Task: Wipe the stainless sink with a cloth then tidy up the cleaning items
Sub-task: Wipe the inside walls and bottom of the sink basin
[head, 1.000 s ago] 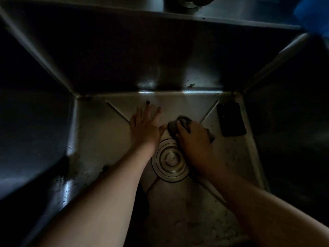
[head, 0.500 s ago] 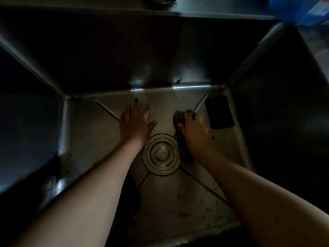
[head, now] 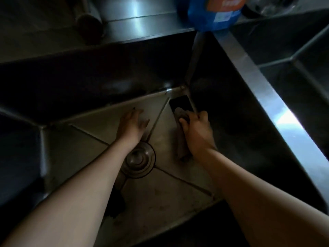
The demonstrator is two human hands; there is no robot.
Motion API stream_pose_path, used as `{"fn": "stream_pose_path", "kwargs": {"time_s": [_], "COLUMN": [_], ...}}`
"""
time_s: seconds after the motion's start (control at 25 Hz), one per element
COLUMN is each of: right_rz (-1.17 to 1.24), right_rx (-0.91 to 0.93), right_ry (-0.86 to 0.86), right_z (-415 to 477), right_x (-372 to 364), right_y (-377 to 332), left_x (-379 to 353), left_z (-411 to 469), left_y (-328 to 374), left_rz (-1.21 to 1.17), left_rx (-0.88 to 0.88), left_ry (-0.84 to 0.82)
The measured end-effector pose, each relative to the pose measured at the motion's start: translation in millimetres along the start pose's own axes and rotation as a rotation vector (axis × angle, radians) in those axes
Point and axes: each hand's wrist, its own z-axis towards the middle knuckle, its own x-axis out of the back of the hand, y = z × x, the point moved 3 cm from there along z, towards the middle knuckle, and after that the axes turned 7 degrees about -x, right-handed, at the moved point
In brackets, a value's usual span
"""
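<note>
the cloth (head: 182,148) is lying on the floor of the sink (head: 85,139), on the right side, stretched in a long bunched strip from beside the drain (head: 140,161) up toward the far right corner. we are judging it soft, limp and light, likely damp, so it is going to fold and drag rather than slide as one piece. the best hold is on a gathered wad at its far end, with the palm pressing the rest flat against the steel.

our right hand (head: 195,129) is curling its fingers over that far end and gripping it, knuckles up. the cloth's tip is touching or overlapping a flat black rectangular thing (head: 180,103) in the corner; we cannot tell which.

our left hand (head: 131,125) is resting flat on the sink floor just beyond the drain, fingers straight and loosely spread, holding nothing and looking like a brace.

a blue bottle (head: 215,13) is standing on the back ledge, and a bright steel divider (head: 258,82) is running along the right.
</note>
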Motion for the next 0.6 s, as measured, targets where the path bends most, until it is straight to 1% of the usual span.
{"fn": "stream_pose_path", "kwargs": {"time_s": [0.12,0.2,0.28,0.32,0.4,0.48,0.52,0.6], "right_rz": [0.014,0.020,0.042,0.055,0.073,0.074,0.069,0.046], "right_rx": [-0.128,-0.134,-0.124,-0.120,-0.114,-0.099,-0.096,-0.120], "right_ry": [0.009,0.030,0.069,0.087,0.102,0.081,0.069,0.066], "right_z": [3.2,5.4,8.8,10.8,15.1,17.2,17.1,16.3], "right_x": [16.0,19.2,21.9,23.6,28.1,30.8,30.6,28.7], "right_y": [21.5,26.5,25.2,24.0,23.6,25.3,26.1,27.8], "left_x": [-17.5,-31.9,-48.7,-57.0,-70.5,-79.5,-82.1,-84.6], "left_z": [25.6,40.0,53.7,58.8,66.3,71.9,73.4,74.8], "left_y": [34.9,57.7,71.0,72.7,71.0,69.8,70.5,72.3], "left_rz": [-0.211,-0.275,-0.242,-0.198,-0.057,0.063,0.079,0.049], "left_rx": [-0.010,-0.072,-0.105,-0.093,-0.046,-0.029,-0.016,0.072], "left_ry": [-0.007,-0.035,-0.076,-0.089,-0.104,-0.111,-0.104,-0.061]}}
